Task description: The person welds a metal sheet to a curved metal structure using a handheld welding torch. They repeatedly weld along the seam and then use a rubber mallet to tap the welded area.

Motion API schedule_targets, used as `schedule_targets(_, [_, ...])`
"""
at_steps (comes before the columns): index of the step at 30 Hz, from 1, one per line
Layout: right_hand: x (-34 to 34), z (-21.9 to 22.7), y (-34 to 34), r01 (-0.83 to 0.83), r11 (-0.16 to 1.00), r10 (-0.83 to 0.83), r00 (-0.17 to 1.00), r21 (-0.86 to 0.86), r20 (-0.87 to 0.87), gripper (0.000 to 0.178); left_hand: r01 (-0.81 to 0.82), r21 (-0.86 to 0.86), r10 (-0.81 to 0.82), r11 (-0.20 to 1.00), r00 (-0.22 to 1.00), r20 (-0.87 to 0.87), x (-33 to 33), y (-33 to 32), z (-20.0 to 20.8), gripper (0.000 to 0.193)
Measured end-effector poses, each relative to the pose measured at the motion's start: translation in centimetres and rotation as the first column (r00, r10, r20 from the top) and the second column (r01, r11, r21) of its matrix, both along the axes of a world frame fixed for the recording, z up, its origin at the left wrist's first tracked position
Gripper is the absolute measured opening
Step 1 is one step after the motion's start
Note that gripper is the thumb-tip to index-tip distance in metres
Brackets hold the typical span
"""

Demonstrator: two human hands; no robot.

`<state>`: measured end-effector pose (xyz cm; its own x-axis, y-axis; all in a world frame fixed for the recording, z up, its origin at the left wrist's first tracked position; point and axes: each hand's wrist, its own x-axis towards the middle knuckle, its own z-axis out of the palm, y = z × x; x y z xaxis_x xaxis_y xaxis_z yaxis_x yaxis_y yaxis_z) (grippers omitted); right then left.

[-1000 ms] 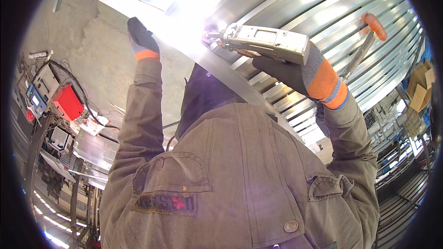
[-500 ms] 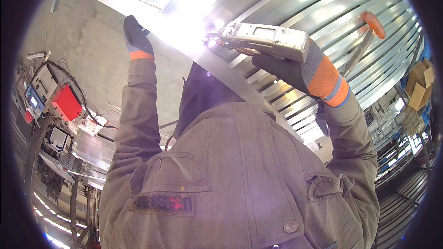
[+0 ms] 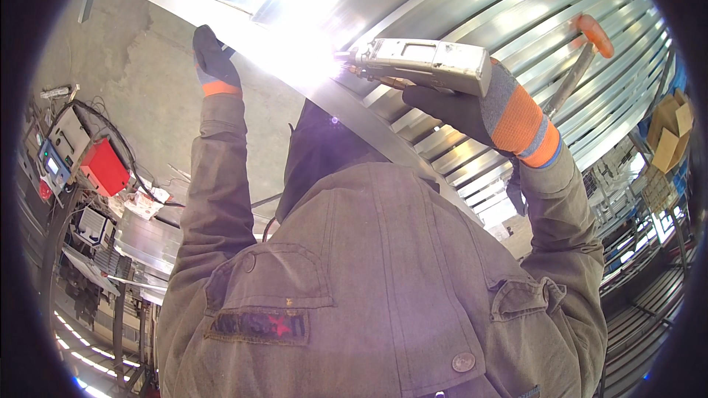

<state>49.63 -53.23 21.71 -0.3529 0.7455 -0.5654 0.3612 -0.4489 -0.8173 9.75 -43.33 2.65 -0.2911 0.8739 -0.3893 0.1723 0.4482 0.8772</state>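
My right hand (image 3: 483, 114), in a grey and orange knit glove with dark palm, is closed around a silver welding gun (image 3: 431, 61). Its nozzle points left at a bright white glare on the near metal rail (image 3: 376, 129) of a slatted metal panel (image 3: 472, 0). My left hand (image 3: 215, 59), gloved alike, is at the rail's near edge, left of the glare. Its fingers look curled together by a small dark piece; what they hold is hidden. Glare washes out the metal around the nozzle.
A hammer (image 3: 571, 81) with an orange end lies on the slats at right. Left on the floor stand a red box (image 3: 105, 166), a control unit with a screen (image 3: 54, 162) and cables. An open cardboard box (image 3: 670, 133) is far right. A dark hood (image 3: 324, 155) hangs below the rail.
My left hand has shifted slightly left. The welding gun has moved a little left and down, and the glare at its nozzle has grown.
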Motion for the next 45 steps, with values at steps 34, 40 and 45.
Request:
schedule_targets(34, [-0.4,1.0,0.1,-0.08,0.994,0.093,0.977,-0.075,0.194,0.042,0.07,0.031,-0.07,0.997,0.998,0.0,0.0,0.2,0.6,0.062])
schedule_targets(40, [-0.4,1.5,0.0,-0.049,0.988,0.08,0.974,-0.149,0.21,0.037,0.036,0.013,-0.037,0.999,0.999,0.019,0.0,0.1,0.4,0.062])
schedule_targets(45, [-0.8,1.2,-0.3,-0.029,0.997,0.043,0.98,-0.074,0.194,0.037,0.023,0.016,-0.023,1.0,0.999,0.026,-0.1,0.1,0.3,0.061])
